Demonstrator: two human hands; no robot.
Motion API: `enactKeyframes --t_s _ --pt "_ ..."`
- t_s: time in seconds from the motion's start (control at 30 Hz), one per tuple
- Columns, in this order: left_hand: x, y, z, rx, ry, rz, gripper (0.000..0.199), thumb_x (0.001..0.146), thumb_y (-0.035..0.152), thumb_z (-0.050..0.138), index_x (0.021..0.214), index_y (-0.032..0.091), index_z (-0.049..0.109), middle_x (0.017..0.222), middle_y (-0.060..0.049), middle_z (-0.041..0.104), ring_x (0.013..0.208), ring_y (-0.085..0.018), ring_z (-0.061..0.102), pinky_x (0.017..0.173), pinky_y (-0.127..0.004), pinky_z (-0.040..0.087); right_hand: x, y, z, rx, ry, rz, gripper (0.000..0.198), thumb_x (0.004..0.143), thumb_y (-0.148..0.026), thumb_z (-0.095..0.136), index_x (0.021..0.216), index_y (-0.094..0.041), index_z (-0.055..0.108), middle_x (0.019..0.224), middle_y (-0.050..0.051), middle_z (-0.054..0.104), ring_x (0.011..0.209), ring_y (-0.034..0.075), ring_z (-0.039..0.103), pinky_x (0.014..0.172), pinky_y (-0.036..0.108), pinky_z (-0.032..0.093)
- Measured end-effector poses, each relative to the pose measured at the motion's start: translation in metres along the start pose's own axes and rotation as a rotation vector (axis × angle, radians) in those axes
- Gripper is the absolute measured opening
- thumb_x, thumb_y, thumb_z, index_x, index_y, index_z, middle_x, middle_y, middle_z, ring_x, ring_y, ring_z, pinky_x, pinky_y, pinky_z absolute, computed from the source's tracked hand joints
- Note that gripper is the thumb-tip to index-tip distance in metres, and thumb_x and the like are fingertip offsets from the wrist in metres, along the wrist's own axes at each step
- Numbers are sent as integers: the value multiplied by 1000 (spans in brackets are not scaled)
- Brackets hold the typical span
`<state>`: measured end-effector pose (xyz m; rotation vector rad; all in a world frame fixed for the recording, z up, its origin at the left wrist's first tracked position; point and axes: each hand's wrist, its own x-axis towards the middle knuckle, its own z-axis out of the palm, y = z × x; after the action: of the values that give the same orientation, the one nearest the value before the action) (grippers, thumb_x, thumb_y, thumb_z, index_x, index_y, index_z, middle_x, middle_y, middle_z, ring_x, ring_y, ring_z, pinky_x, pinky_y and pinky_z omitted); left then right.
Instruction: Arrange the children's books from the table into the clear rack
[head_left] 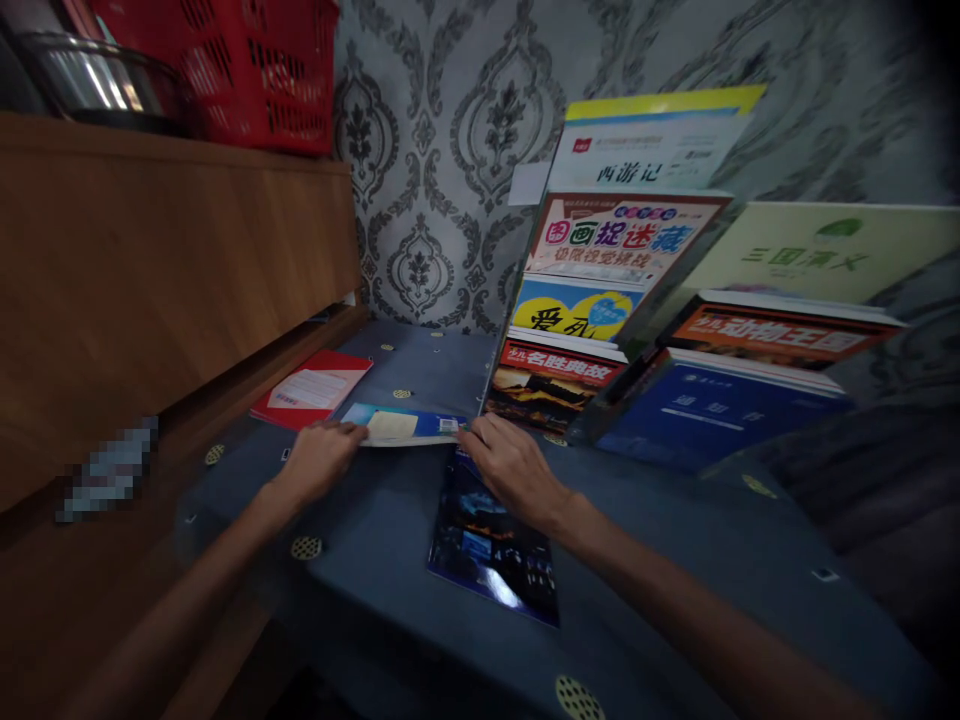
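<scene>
A blue book [425, 426] with a pale panel and a barcode lies between my two hands, seen at a low angle. My left hand [326, 455] is closed on its left end. At the right end, my right hand [510, 462] grips the corner, fingers curled. Under and in front of my right hand lies a dark glossy book [491, 545], flat on the blue cloth. Just beyond my left hand is a red book [315, 385] with a pale panel. How far my fingertips reach beneath the blue book is hidden.
Right of my hands, several books lean in stepped rows, among them a dark-covered book [551, 385] and a blue book with white lettering [712, 410]. A wooden cabinet [172, 270] stands left, bearing a red basket [259, 80] and a metal basin [105, 75]. Patterned wallpaper [427, 170] backs everything.
</scene>
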<state>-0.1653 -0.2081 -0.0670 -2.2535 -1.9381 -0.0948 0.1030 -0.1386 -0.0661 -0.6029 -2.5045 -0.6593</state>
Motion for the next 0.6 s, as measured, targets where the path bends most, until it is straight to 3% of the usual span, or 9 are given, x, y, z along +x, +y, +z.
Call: enactKeyframes --t_s 0.1,0.17,0.3,0.37,0.47,0.6 --pt "-1 -37 -16 -122 93 -63 23 94 28 48 103 23 69 97 -6 75 89 -23 70 71 -29 48 13 10 -8 38 3 26 23 95 -9 47 85 -16 66 77 7 60 75 20 52 69 31 41" --pt "6 -54 -41 -237 212 -82 23 91 36 53 95 21 71 87 -4 74 82 -22 68 69 -27 46 23 18 -19 166 30 141 22 95 -14 48 86 -17 68 78 7 61 75 19 54 67 30 42" --pt "40 -64 -95 -648 408 -17 31 83 44 62 96 16 66 85 -2 69 75 -16 62 67 -24 47 28 26 -43 755 111 544 17 90 -30 59 91 -19 72 79 4 67 72 17 60 65 29 46" --pt "66 -62 -102 -779 410 44 34 81 42 64 103 15 63 87 -1 66 75 -14 60 66 -24 47 18 21 -45 1075 75 738 23 82 -38 66 92 -18 72 73 2 68 65 16 60 60 28 45" --pt "107 -48 -71 -821 205 129 35 76 37 67 101 13 63 81 0 62 70 -12 55 63 -22 45 -10 5 -28 1334 -20 986 35 70 -45 73 91 -16 71 61 -2 62 54 13 53 54 26 41" --pt "136 -16 3 -728 7 105 31 78 28 65 103 11 64 80 0 63 76 -15 57 69 -25 47 -51 -15 9 1292 -48 1197 31 61 -43 72 78 -18 64 48 -6 52 46 11 45 49 24 35"
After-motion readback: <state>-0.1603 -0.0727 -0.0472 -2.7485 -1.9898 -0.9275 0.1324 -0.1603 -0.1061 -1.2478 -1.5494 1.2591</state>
